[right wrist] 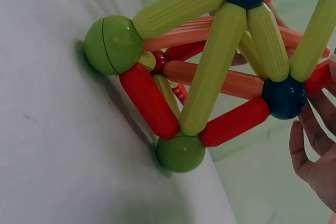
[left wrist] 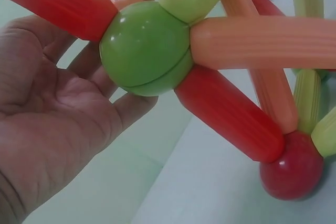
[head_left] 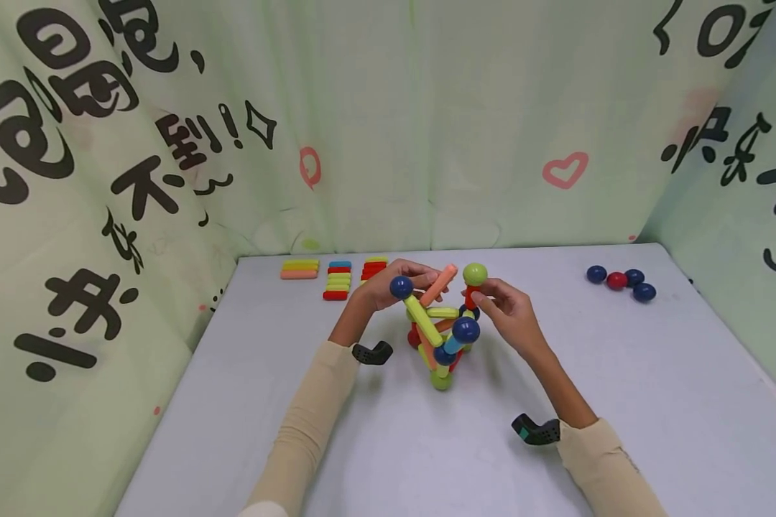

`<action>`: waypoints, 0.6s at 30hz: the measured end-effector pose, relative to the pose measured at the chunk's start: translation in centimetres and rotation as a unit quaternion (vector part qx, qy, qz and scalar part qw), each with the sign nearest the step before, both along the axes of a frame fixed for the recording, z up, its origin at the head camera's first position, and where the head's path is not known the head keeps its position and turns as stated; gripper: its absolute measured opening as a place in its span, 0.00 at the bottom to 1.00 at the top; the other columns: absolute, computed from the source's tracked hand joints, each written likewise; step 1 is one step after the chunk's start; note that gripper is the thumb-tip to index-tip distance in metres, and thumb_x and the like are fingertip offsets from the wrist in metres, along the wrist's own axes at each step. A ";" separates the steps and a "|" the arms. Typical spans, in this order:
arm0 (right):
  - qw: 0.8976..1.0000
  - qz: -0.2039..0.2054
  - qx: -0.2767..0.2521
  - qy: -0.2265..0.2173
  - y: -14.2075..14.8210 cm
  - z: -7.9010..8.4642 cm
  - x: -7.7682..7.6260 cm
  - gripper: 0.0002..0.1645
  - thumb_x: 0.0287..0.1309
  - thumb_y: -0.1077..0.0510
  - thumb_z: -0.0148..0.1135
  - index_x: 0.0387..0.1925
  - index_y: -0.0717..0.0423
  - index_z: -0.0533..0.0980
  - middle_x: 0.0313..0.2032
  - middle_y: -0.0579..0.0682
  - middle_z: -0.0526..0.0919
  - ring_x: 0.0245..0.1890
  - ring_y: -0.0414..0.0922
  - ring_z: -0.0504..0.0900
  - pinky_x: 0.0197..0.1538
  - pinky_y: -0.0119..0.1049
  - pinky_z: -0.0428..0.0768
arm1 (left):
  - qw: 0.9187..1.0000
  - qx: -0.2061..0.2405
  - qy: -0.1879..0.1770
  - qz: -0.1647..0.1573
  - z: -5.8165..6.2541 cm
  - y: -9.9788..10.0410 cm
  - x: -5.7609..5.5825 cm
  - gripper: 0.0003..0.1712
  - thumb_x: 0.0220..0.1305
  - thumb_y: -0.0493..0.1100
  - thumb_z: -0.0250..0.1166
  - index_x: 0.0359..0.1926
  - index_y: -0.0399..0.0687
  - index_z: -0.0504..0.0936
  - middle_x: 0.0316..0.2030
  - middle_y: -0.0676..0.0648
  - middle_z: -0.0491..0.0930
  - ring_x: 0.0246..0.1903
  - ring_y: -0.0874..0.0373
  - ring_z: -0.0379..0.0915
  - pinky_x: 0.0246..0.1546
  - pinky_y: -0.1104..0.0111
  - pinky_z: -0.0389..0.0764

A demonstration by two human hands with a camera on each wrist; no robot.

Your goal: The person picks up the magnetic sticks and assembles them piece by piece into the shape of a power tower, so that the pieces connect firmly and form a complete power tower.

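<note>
Nearest, at the lower edge of the head view, two beige sleeves (head_left: 313, 409) reach in from the lower left and lower right, each with a black wrist device (head_left: 535, 431) beside its cuff. Between the forearms, just right of the frame's centre, is a structure (head_left: 423, 321) of coloured rods and balls, over the pale table (head_left: 427, 459); its lowest visible part there is a green ball (head_left: 441, 379), with a large blue ball (head_left: 465, 330) above and to the right. The right hand (head_left: 511, 312), to the right of the structure, pinches a short red rod (head_left: 471, 296) between thumb and fingers; a lime ball (head_left: 475, 273) tops that rod. The left hand (head_left: 401, 283) lies behind the structure's upper left, its fingers beside a slanting orange rod (head_left: 438, 285); whether they grip it cannot be told. The left wrist view shows that palm facing the camera, fingers passing behind a ball where several rods meet. Farther off, loose rods (head_left: 338, 276) lie in three groups at the table's upper left, the rightmost partly hidden by the left hand. At the upper right sit loose balls (head_left: 644, 292), three blue and one red. Behind hangs a pale green curtain (head_left: 427, 143) with black lettering (head_left: 145, 183) and a red heart outline (head_left: 565, 170).
</note>
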State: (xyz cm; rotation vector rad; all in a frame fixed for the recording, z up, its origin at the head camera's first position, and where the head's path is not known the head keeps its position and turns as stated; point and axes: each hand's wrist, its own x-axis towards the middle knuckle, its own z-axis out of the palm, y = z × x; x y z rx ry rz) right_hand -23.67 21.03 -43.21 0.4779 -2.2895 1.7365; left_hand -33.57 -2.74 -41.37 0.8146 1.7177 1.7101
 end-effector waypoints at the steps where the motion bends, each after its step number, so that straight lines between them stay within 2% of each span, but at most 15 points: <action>1: 1.000 -0.003 -0.005 0.002 -0.2 -0.1 -0.1 0.17 0.68 0.59 0.58 0.53 0.65 0.76 0.42 0.31 0.80 0.46 0.31 0.78 0.48 0.19 0.77 | 1.000 0.000 0.002 -0.005 0.2 0.0 0.1 0.25 0.71 0.46 0.57 0.56 0.26 0.76 0.37 0.49 0.85 0.43 0.47 0.81 0.41 0.68 0.82; 4: 1.000 -0.005 -0.026 0.003 -0.6 -0.5 -0.2 0.16 0.68 0.59 0.58 0.52 0.66 0.76 0.41 0.33 0.81 0.44 0.33 0.79 0.49 0.20 0.78 | 1.000 -0.011 0.000 -0.011 0.8 0.0 0.5 0.26 0.69 0.47 0.59 0.57 0.27 0.76 0.38 0.45 0.85 0.42 0.49 0.81 0.39 0.69 0.82; 7: 0.999 -0.008 -0.038 -0.002 -0.7 -0.8 -0.4 0.16 0.68 0.60 0.58 0.52 0.66 0.75 0.40 0.33 0.82 0.44 0.32 0.80 0.50 0.20 0.78 | 0.999 -0.032 -0.009 -0.007 1.4 0.0 0.7 0.21 0.72 0.41 0.56 0.57 0.28 0.76 0.42 0.36 0.84 0.40 0.55 0.82 0.39 0.69 0.82; 9: 0.999 -0.010 -0.041 -0.003 -0.8 -0.9 -0.5 0.16 0.68 0.60 0.57 0.52 0.66 0.75 0.40 0.33 0.82 0.44 0.32 0.80 0.50 0.20 0.78 | 0.999 -0.045 -0.015 -0.005 1.9 0.0 0.8 0.19 0.72 0.38 0.55 0.57 0.28 0.77 0.43 0.35 0.84 0.38 0.56 0.83 0.41 0.68 0.83; 12: 0.999 -0.008 -0.046 0.004 -0.7 -0.9 -0.6 0.16 0.67 0.62 0.57 0.53 0.66 0.75 0.41 0.34 0.83 0.44 0.32 0.81 0.49 0.21 0.78 | 0.998 -0.062 -0.016 -0.013 2.6 0.0 1.0 0.19 0.71 0.37 0.55 0.55 0.26 0.77 0.39 0.41 0.85 0.36 0.56 0.82 0.42 0.68 0.83; 14: 0.999 -0.006 -0.048 0.010 -0.7 -0.9 -0.7 0.16 0.67 0.64 0.57 0.53 0.67 0.75 0.41 0.34 0.83 0.43 0.32 0.81 0.49 0.21 0.79 | 0.997 -0.070 -0.015 -0.015 2.9 0.1 1.1 0.19 0.71 0.37 0.56 0.54 0.25 0.77 0.37 0.49 0.85 0.36 0.56 0.80 0.41 0.69 0.82; 18: 0.999 -0.007 -0.042 0.013 -0.7 -0.8 -0.7 0.15 0.67 0.64 0.56 0.52 0.69 0.74 0.41 0.34 0.83 0.42 0.31 0.80 0.48 0.20 0.78 | 0.997 -0.075 0.000 -0.013 2.7 -0.1 1.2 0.19 0.70 0.38 0.56 0.56 0.28 0.77 0.42 0.49 0.84 0.41 0.56 0.79 0.43 0.68 0.80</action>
